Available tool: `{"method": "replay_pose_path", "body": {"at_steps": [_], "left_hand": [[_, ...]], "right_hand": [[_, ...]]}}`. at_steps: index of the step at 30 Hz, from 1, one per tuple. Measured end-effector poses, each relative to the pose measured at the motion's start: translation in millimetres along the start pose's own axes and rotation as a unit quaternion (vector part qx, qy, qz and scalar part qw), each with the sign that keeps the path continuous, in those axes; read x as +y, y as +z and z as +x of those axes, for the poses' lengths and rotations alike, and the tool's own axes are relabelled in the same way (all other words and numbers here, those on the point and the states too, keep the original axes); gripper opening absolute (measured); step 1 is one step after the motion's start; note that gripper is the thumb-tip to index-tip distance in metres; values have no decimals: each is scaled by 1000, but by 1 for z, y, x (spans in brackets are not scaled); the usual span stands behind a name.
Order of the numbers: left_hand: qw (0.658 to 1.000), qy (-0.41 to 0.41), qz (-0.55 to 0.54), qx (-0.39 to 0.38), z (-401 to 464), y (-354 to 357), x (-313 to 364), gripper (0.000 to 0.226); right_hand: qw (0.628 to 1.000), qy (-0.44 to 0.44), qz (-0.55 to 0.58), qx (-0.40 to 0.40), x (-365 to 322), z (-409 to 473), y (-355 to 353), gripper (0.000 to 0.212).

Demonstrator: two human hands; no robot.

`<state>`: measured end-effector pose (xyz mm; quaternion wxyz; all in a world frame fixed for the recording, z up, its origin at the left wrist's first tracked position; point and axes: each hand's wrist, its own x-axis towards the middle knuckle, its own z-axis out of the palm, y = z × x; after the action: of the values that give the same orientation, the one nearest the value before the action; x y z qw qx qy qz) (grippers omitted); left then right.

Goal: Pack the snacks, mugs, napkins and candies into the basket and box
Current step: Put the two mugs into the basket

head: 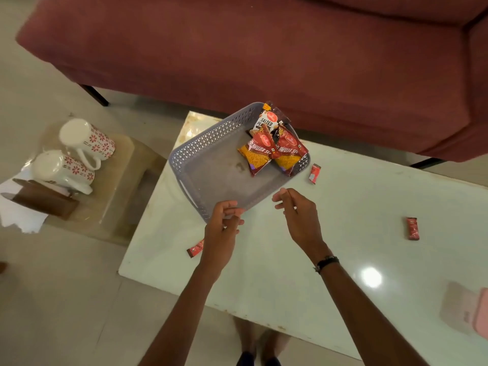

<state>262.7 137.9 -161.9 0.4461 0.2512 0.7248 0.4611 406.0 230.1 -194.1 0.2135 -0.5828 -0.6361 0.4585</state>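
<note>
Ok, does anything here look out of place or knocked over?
Three red candy packets lie scattered on the white table, outside the grey basket: one beside its right rim, one far right, one near the left hand. Both mugs lie tipped on the side table.

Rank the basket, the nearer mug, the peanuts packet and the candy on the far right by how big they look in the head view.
1. basket
2. nearer mug
3. peanuts packet, partly hidden by other packets, so unsure
4. candy
</note>
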Motion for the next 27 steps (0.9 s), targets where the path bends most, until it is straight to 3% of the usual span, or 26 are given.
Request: {"method": "replay_pose_path", "body": {"at_steps": [14, 22, 27], "left_hand": [[990, -18, -109, 92, 23, -46, 3, 15], [973, -40, -115, 198, 60, -151, -15, 23], [931, -79, -92, 343, 91, -227, -35, 28]], "right_hand": [[992, -88, -37, -80, -52, 35, 44, 32], [983, -126, -39, -130, -113, 48, 174, 32], [974, -128, -32, -183, -156, 52, 278, 41]]}}
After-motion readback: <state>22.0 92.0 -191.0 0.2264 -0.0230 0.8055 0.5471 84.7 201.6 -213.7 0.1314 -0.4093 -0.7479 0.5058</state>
